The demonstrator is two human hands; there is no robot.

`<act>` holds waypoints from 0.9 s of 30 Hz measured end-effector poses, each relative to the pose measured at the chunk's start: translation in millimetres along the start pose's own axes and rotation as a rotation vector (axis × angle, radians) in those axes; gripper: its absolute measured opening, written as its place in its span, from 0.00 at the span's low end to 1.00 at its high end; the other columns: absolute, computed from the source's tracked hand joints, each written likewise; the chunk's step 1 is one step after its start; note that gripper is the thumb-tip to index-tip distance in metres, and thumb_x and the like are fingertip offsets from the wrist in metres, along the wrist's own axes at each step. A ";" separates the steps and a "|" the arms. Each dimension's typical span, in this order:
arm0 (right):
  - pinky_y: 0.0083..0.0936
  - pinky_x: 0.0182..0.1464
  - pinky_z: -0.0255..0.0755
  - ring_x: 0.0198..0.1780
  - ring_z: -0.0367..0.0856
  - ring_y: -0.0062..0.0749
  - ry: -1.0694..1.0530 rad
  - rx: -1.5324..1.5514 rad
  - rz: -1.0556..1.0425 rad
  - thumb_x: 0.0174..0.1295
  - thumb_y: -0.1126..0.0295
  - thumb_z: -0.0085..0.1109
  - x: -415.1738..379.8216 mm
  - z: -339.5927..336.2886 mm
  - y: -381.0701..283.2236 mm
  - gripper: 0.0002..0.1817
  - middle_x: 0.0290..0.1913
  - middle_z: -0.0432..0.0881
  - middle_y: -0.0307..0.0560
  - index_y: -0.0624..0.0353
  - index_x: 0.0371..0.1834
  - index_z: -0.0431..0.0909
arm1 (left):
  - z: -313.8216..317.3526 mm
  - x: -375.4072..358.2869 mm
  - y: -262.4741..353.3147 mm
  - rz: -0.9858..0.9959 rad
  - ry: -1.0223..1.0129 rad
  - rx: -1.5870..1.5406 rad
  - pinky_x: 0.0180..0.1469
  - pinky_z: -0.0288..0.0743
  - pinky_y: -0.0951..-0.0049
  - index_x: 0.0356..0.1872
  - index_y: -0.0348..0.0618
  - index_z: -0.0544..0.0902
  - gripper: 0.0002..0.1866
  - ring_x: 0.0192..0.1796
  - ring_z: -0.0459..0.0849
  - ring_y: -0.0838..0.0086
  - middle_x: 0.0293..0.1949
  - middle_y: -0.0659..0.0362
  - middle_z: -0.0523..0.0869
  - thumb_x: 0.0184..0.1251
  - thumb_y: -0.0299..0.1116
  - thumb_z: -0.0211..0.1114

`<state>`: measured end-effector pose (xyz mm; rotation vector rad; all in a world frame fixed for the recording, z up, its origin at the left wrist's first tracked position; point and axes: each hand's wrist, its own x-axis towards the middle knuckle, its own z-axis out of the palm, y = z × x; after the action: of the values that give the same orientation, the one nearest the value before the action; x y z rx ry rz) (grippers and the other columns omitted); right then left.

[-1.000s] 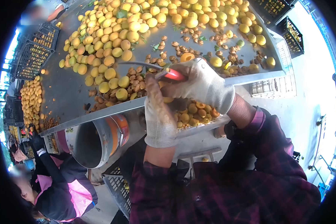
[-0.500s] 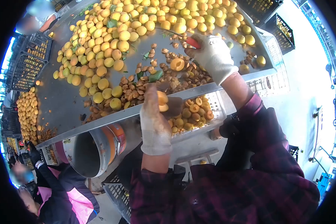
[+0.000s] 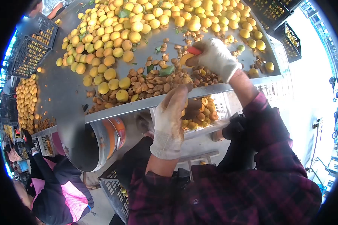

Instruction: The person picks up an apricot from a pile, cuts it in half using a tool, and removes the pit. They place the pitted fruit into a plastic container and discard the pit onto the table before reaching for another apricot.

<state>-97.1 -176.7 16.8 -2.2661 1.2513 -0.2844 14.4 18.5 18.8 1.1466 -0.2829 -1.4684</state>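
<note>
My left hand, in a pale glove stained brown, is at the metal table's front edge, its fingers stretched out and no fruit visible in them. My right hand, in a white glove, is closed on a red-handled tool above the table; the tool's far end is blurred. An orange-yellow apricot piece is at its fingertips. Brown pits lie heaped below and left of it. Whole apricots cover the back. Under the edge, a white crate holds apricot halves.
A grey bucket with an orange band stands below the table at the left. Black crates are at the far left, others at the upper right. A co-worker in black and pink is at the lower left.
My left hand has moved right, and the apricot halves it held are no longer seen in it. An apricot piece is now at my right hand's fingertips. The view has shifted slightly.
</note>
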 end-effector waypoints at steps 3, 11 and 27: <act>0.26 0.40 0.76 0.34 0.83 0.22 -0.214 0.255 0.000 0.48 0.64 0.79 -18.6 -21.2 -2.1 0.23 0.32 0.87 0.44 0.62 0.47 0.86 | 0.4 -8.0 -2.0 -0.017 0.000 0.091 0.46 0.81 0.68 0.63 0.31 0.75 0.28 0.40 0.88 0.68 0.42 0.49 0.88 0.78 0.48 0.55; 0.35 0.42 0.76 0.36 0.85 0.47 -0.417 -0.044 -0.132 0.45 0.54 0.72 -63.0 -28.0 -10.6 0.24 0.31 0.85 0.58 0.61 0.41 0.87 | -13.2 -10.6 -53.9 0.085 -0.069 0.138 0.49 0.83 0.71 0.66 0.34 0.73 0.26 0.48 0.87 0.71 0.49 0.52 0.86 0.81 0.46 0.53; 0.36 0.50 0.78 0.44 0.86 0.44 -0.258 -0.099 -0.327 0.53 0.48 0.70 38.7 65.5 -139.5 0.27 0.41 0.88 0.53 0.57 0.49 0.86 | -5.1 -20.0 -36.5 -0.012 0.050 -0.157 0.44 0.74 0.77 0.63 0.34 0.76 0.27 0.42 0.79 0.80 0.47 0.58 0.84 0.69 0.39 0.67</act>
<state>52.5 -126.2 35.0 -2.4953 0.7790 -0.0427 -8.0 48.0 -0.9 1.0581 -0.1237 -1.4433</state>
